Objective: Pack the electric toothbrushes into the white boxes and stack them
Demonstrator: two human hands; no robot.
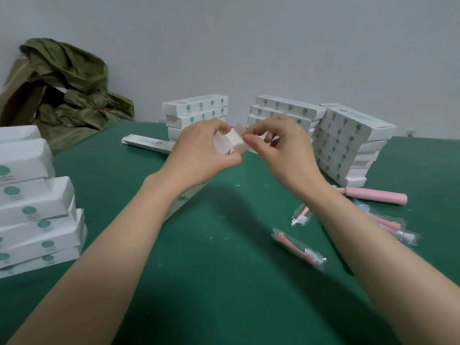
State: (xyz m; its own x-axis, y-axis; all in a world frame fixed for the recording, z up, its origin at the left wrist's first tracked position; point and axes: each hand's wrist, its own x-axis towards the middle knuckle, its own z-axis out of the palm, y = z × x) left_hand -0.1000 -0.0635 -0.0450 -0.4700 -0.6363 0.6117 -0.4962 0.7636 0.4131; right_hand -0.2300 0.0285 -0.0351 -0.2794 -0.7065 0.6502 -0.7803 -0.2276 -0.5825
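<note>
A long white box (230, 143) is held above the green table, its far end raised and its lower end showing under my left wrist. My left hand (199, 153) grips the box near its top end. My right hand (276, 143) pinches the box's end flap between thumb and fingers. On the table to the right lie a pink toothbrush handle (375, 196) and three pink brush heads in clear wrappers (298, 249), (301, 216), (388, 226). What is inside the held box is hidden.
Stacks of white boxes stand at the left edge (37, 207), at the back centre (196, 113) and at the back right (348, 143). One flat box (149, 141) lies behind my left hand. A crumpled olive bag with cardboard (64, 90) sits at the back left.
</note>
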